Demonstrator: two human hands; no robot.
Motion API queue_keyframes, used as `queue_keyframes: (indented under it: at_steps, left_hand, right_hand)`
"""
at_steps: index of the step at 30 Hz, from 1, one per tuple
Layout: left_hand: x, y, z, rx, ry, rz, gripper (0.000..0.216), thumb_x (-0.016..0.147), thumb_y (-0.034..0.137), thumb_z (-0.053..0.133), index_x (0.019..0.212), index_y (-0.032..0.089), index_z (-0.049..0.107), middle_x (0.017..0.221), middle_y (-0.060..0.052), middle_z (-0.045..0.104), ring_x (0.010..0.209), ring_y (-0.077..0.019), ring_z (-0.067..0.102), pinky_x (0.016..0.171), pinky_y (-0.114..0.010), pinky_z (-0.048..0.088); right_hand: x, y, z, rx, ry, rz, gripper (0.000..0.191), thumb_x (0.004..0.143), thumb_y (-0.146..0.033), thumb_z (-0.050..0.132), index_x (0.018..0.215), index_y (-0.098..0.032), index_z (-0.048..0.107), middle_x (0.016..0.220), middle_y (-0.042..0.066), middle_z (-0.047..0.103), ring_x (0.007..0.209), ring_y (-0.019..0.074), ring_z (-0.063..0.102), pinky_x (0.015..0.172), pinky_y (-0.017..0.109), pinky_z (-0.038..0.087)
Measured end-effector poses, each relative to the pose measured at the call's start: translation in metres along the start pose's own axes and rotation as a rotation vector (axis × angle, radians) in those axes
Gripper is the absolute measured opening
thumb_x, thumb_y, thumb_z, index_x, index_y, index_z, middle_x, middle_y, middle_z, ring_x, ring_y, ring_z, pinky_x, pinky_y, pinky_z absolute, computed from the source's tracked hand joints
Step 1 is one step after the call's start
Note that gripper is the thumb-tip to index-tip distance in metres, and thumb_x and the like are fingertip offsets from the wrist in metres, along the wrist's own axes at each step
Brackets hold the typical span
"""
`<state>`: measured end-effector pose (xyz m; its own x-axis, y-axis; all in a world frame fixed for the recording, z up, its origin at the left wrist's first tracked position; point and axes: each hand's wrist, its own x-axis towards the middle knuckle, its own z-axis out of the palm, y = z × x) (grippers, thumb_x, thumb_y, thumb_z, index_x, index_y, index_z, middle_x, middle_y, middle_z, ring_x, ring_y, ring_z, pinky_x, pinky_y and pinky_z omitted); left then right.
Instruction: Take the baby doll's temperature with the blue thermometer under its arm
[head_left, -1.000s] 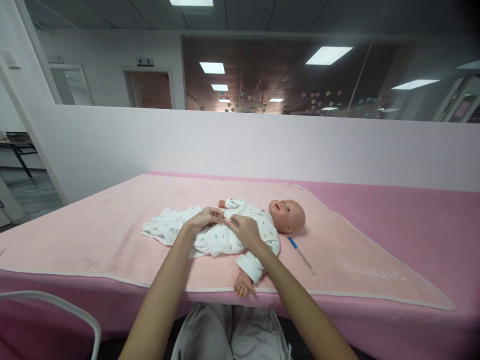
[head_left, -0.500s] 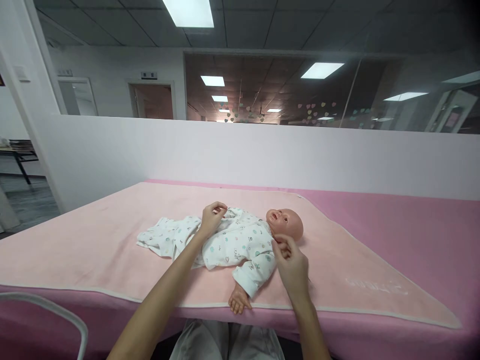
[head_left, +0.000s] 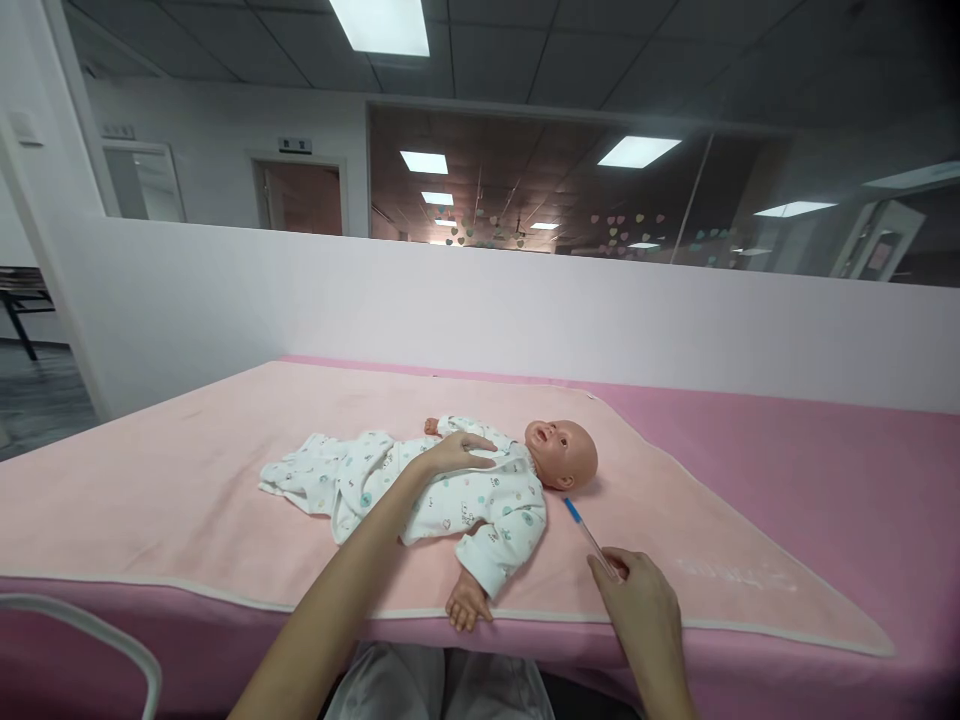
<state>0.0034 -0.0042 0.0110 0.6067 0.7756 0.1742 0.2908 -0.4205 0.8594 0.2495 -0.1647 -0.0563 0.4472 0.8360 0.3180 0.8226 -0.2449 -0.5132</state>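
A baby doll [head_left: 562, 455] lies on its back with its head to the right, dressed in a white printed garment [head_left: 465, 505]. My left hand [head_left: 456, 455] rests over the doll's chest, fingers stretched out and apart, touching the cloth. Between the thumb and fingers of my right hand [head_left: 637, 590] is a thin, clear thermometer [head_left: 592, 541] with a blue end. That blue end points up and left, close below the doll's head. The doll's near hand [head_left: 468, 601] sticks out of its sleeve at the mat's front edge.
The doll lies on a peach mat [head_left: 225, 420] over a pink surface [head_left: 847, 480]. A white partition wall [head_left: 480, 310] rises behind it, with glass above. At the lower left curves a white rail [head_left: 97, 622].
My right hand has moved from beside the doll's neck down and right, and the thermometer now shows in it. My left hand has shifted right onto the chest, its fingers extended.
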Motion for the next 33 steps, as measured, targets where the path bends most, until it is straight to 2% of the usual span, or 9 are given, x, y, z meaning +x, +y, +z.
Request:
queue_keyframes:
  at_steps: [3, 7, 11, 14, 18, 21, 24, 27, 33]
  left_hand:
    - [-0.005, 0.001, 0.001, -0.005, 0.021, 0.020, 0.047, 0.058, 0.038, 0.068, 0.101, 0.022, 0.062, 0.116, -0.005, 0.055, 0.110, -0.0203, 0.047, 0.094, -0.026, 0.034]
    - [-0.004, -0.006, 0.005, 0.017, 0.139, 0.062, 0.040, 0.065, 0.042, 0.060, 0.096, 0.018, 0.064, 0.108, -0.005, 0.060, 0.103, -0.0202, 0.051, 0.091, -0.028, 0.036]
    - [-0.001, -0.013, 0.003, -0.049, 0.241, 0.039, 0.036, 0.069, 0.046, 0.054, 0.086, 0.016, 0.067, 0.093, -0.004, 0.065, 0.093, -0.0207, 0.055, 0.084, -0.029, 0.039]
    - [-0.003, -0.012, -0.001, -0.235, 0.346, -0.026, 0.035, 0.069, 0.044, 0.056, 0.085, 0.015, 0.067, 0.099, -0.006, 0.064, 0.097, -0.0217, 0.053, 0.087, -0.030, 0.037]
    - [-0.008, -0.005, -0.003, -0.376, 0.397, -0.052, 0.036, 0.069, 0.042, 0.057, 0.089, 0.014, 0.066, 0.103, -0.009, 0.062, 0.099, -0.0226, 0.051, 0.090, -0.034, 0.035]
    - [-0.010, -0.002, -0.003, -0.411, 0.408, -0.045, 0.035, 0.068, 0.040, 0.058, 0.089, 0.013, 0.066, 0.101, -0.009, 0.062, 0.098, -0.0219, 0.051, 0.091, -0.035, 0.034]
    - [-0.010, -0.003, -0.003, -0.431, 0.405, -0.033, 0.036, 0.068, 0.042, 0.058, 0.088, 0.012, 0.066, 0.100, -0.009, 0.062, 0.098, -0.0215, 0.051, 0.091, -0.035, 0.034]
    - [-0.009, -0.004, -0.003, -0.420, 0.414, -0.012, 0.040, 0.068, 0.044, 0.058, 0.089, 0.011, 0.066, 0.096, -0.009, 0.063, 0.096, -0.0210, 0.051, 0.090, -0.034, 0.035]
    - [-0.012, -0.003, -0.001, -0.378, 0.382, 0.073, 0.038, 0.070, 0.044, 0.055, 0.086, 0.012, 0.066, 0.083, -0.005, 0.065, 0.090, -0.0188, 0.052, 0.085, -0.032, 0.038]
  right_hand:
    - [0.000, 0.000, -0.001, 0.018, -0.019, 0.044, 0.027, 0.071, -0.033, 0.042, 0.082, -0.017, 0.060, 0.082, 0.007, 0.062, 0.076, 0.0199, 0.056, 0.067, 0.029, 0.040]
    - [-0.002, -0.005, -0.005, 0.041, 0.004, 0.089, 0.032, 0.071, -0.031, 0.041, 0.097, -0.019, 0.056, 0.077, 0.004, 0.063, 0.072, 0.0189, 0.057, 0.061, 0.028, 0.039]
    - [-0.008, -0.015, -0.020, 0.088, 0.152, 0.142, 0.032, 0.070, -0.033, 0.042, 0.096, -0.021, 0.057, 0.077, 0.003, 0.064, 0.070, 0.0199, 0.058, 0.059, 0.029, 0.039]
    - [-0.017, -0.030, -0.040, 0.244, 0.334, 0.167, 0.027, 0.068, -0.036, 0.048, 0.088, -0.021, 0.060, 0.078, 0.004, 0.064, 0.071, 0.0204, 0.059, 0.064, 0.030, 0.041]
    - [-0.020, -0.060, -0.065, 0.450, 0.530, 0.074, 0.023, 0.067, -0.039, 0.054, 0.080, -0.021, 0.062, 0.080, 0.003, 0.065, 0.072, 0.0187, 0.060, 0.070, 0.029, 0.043]
    - [0.001, -0.089, -0.069, 0.514, 0.493, -0.115, 0.020, 0.065, -0.037, 0.057, 0.075, -0.019, 0.062, 0.076, 0.003, 0.064, 0.068, 0.0160, 0.059, 0.066, 0.026, 0.043]
    - [0.036, -0.119, -0.052, 0.477, 0.291, -0.297, 0.014, 0.069, -0.029, 0.054, 0.074, -0.019, 0.061, 0.076, 0.001, 0.064, 0.069, 0.0138, 0.058, 0.064, 0.023, 0.042]
    - [0.069, -0.145, -0.017, 0.298, 0.107, -0.402, 0.014, 0.070, -0.017, 0.048, 0.078, -0.019, 0.059, 0.073, 0.000, 0.063, 0.070, 0.0125, 0.056, 0.065, 0.022, 0.039]
    - [0.095, -0.169, 0.056, -0.039, 0.054, -0.399, 0.027, 0.073, -0.002, 0.035, 0.084, -0.015, 0.056, 0.087, 0.007, 0.057, 0.074, 0.0136, 0.053, 0.061, 0.023, 0.032]
